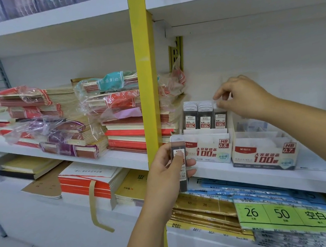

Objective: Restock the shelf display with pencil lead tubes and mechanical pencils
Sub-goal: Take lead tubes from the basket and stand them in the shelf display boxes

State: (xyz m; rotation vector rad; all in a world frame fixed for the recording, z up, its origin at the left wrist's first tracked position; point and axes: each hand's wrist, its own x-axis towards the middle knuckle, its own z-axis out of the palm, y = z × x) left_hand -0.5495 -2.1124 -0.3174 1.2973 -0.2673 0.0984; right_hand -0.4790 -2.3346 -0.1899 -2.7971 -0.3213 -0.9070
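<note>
A person's right hand (243,98) pinches the clear top of a lead tube (220,119) standing in the right-hand row of the display box (209,151) on the shelf (216,171); the left hand (167,171) grips a spare tube (178,145) just in front of the box; the tubes look light, rigid and slick, likely best held by their flat sides
</note>
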